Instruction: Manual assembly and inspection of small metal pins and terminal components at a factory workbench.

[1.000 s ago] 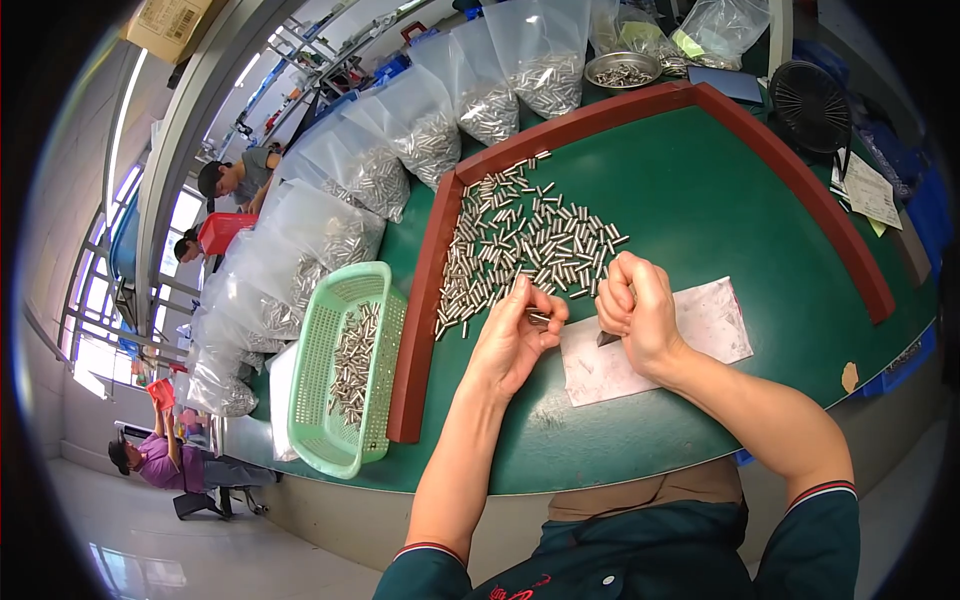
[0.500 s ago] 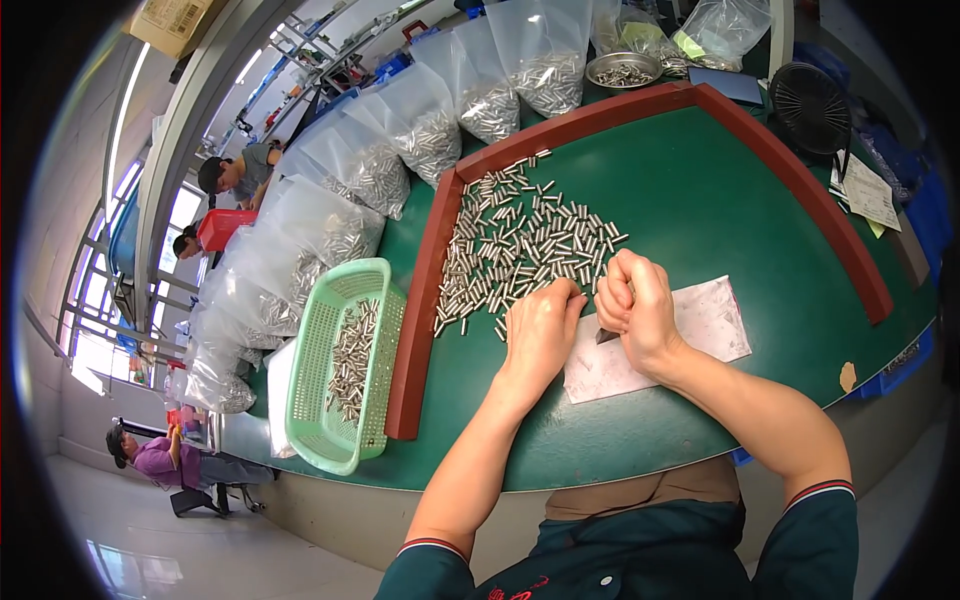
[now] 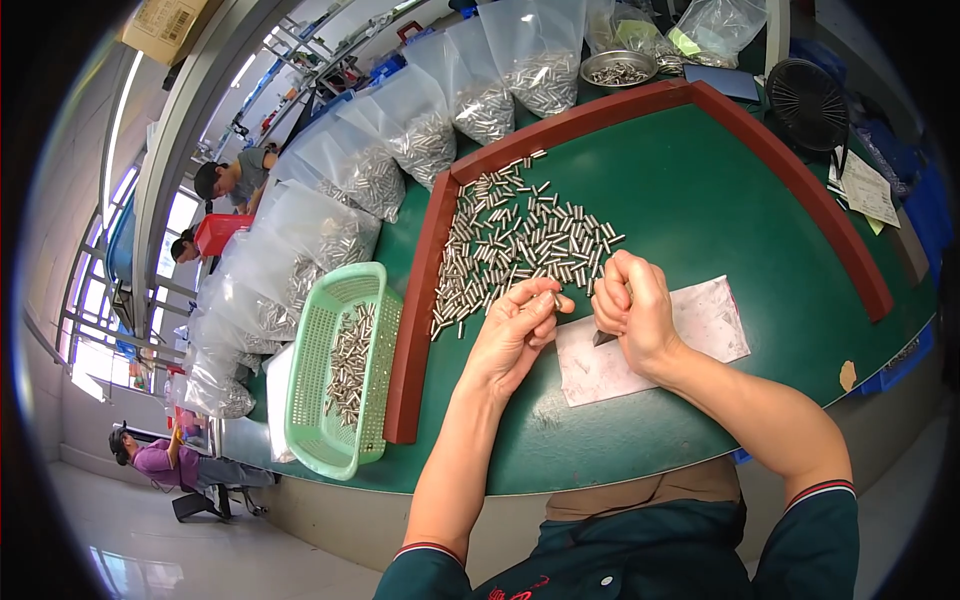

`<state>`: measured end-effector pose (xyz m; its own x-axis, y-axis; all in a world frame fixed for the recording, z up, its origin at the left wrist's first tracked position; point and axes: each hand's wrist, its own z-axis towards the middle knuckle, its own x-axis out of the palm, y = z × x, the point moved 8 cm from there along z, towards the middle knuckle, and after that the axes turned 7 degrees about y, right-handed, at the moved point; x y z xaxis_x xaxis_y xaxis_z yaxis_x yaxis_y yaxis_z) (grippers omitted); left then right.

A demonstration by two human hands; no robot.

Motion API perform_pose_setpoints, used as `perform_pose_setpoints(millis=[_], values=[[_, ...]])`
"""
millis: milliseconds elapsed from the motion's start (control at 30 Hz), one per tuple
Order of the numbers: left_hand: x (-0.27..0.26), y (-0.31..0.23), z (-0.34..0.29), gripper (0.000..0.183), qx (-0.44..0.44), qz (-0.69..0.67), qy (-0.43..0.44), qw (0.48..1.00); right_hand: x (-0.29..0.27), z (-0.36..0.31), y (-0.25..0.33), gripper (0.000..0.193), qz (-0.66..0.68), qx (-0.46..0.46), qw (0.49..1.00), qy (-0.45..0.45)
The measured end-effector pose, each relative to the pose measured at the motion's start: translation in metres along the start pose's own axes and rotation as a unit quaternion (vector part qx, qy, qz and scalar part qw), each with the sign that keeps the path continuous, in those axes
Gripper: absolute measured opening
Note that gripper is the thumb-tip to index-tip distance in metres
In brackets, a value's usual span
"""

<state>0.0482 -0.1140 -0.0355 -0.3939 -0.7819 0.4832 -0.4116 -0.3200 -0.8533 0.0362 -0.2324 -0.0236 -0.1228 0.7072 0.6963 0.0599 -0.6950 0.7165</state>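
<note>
Many short silvery metal pins (image 3: 535, 240) lie in a loose pile at the left of the green table (image 3: 700, 200). My left hand (image 3: 512, 335) is turned partly palm up at the pile's near edge, thumb and fingers pinched on what looks like one metal pin (image 3: 558, 297), mostly hidden. Just to its right, my right hand (image 3: 638, 312) is closed in a fist around a dark pointed tool (image 3: 603, 338). Only the tool's tip shows below the fingers. Under that hand is a stained, pale pink cloth (image 3: 655, 345), lying flat.
A reddish-brown wooden border (image 3: 425, 310) frames the work area. Left of it stands a green plastic basket (image 3: 375, 400) holding pins. Clear bags (image 3: 425, 140) of pins line the far left; a metal bowl (image 3: 618, 70) and small black fan (image 3: 808, 105) are behind. Co-workers (image 3: 170, 460) are at left.
My left hand has rolled from knuckles up to partly palm up and shifted slightly left, away from my right hand. The right hand has barely moved.
</note>
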Motion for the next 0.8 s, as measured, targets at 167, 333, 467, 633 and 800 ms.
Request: perform_pose_setpoints(millis=[167,333,467,633,800], values=[[-0.008,0.006,0.000,0.007,-0.018,-0.039,0.047,0.998,0.001,0.000,0.000,0.037,0.001,0.001,1.000,-0.002],[-0.001,0.006,-0.001,0.007,-0.013,-0.030,0.053,0.998,0.000,0.000,-0.001,0.037,0.005,0.006,1.000,-0.009],[0.001,0.006,0.000,0.010,-0.007,-0.036,0.072,0.997,-0.001,0.000,-0.001,0.037,0.008,0.007,1.000,-0.010],[0.004,0.008,0.000,0.010,-0.009,-0.052,0.102,0.993,0.000,0.000,0.000,0.037,0.007,0.007,1.000,-0.007],[0.005,0.009,0.000,0.011,-0.013,-0.057,0.106,0.993,0.000,0.000,0.000,0.036,0.006,0.007,1.000,-0.010]])
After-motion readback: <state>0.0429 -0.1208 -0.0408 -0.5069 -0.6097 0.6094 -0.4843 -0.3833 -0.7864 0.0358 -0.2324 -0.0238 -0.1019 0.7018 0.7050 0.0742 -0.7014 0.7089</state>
